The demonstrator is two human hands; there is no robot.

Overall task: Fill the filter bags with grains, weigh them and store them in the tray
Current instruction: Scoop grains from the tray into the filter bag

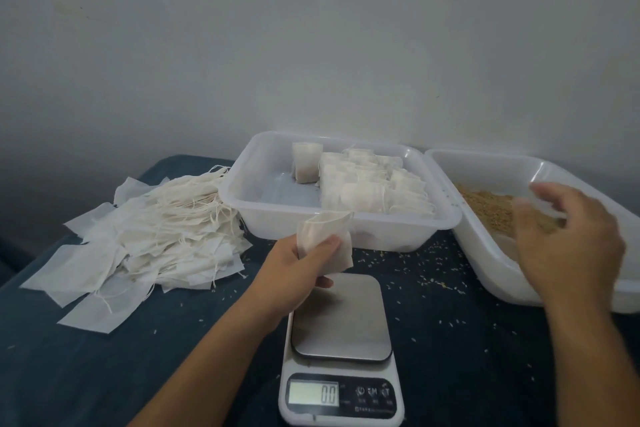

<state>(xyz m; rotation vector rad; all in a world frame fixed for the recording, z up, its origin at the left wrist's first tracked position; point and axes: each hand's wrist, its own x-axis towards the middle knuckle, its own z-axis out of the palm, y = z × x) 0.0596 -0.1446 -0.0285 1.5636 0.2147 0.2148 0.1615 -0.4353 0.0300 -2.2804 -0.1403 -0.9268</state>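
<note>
While scale [341,317] reads zero, filter bag [325,243] is gripped mouth-up in left hand [298,267] — ready for filling; right hand [568,239], loosely curled, blurred, over grains [485,208] — grasp cannot be told. Filled bags kept in tray [256,198].

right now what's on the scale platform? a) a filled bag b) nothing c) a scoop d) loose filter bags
b: the scale platform is bare and its display reads zero, while the left hand holds the filter bag in the air above its far edge.
</note>
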